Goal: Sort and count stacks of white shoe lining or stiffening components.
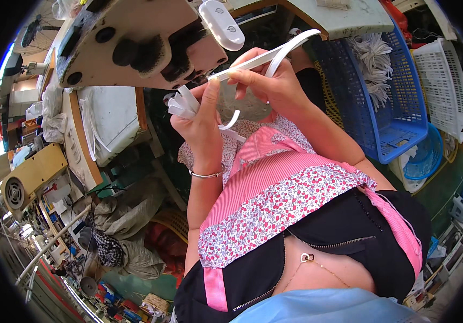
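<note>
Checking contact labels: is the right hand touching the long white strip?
Touching. The head view shows the right hand gripping the long white strip, its thumb pressed against it.

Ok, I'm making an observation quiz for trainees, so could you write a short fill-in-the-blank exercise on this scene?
1. The left hand and right hand both grip a strip whose colour is ____.
2. A bracelet circles the person's ____ wrist.
3. The large rectangular basket holding pale bundles is coloured ____.
4. The striped fabric beside the flower-print band is mainly ____.

Missing words: white; left; blue; pink.
</note>
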Demonstrator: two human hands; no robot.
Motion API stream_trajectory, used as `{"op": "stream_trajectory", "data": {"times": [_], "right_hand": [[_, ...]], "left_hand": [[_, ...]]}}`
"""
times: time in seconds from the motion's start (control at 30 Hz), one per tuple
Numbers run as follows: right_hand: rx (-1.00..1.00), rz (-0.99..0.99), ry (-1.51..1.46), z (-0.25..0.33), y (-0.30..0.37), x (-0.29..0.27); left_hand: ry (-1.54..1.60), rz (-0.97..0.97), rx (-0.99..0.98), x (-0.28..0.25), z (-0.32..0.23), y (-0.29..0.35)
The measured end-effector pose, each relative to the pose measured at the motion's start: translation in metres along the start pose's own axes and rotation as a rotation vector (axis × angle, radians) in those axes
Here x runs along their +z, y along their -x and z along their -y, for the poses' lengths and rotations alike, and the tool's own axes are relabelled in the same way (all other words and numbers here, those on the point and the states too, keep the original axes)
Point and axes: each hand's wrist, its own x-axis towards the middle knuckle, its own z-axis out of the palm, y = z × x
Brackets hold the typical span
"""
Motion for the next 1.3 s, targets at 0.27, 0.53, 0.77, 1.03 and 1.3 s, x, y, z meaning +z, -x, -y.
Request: {"op": "stream_trajectory", "data": {"times": [0.27, 0.53, 0.77, 1.03, 1.3], "right_hand": [[-0.008, -0.001, 0.01, 0.001, -0.005, 0.001], [-0.011, 0.013, -0.012, -0.003, -0.007, 0.0], [-0.034, 0.018, 0.026, 0.0, -0.01, 0.001], [0.004, 0.028, -0.018, 0.004, -0.011, 0.002], [0.065, 0.09, 0.008, -0.001, -0.017, 0.01]], "left_hand": [[-0.07, -0.038, 0.032, 0.0, -0.007, -0.002], [-0.053, -0.04, 0.016, -0.001, -0.005, -0.002], [-0.097, -0.038, 0.054, -0.001, -0.006, -0.007], [-0.06, -0.065, 0.092, -0.01, -0.005, -0.003], [0.019, -0.167, 0.084, -0.026, -0.01, 0.0]]}}
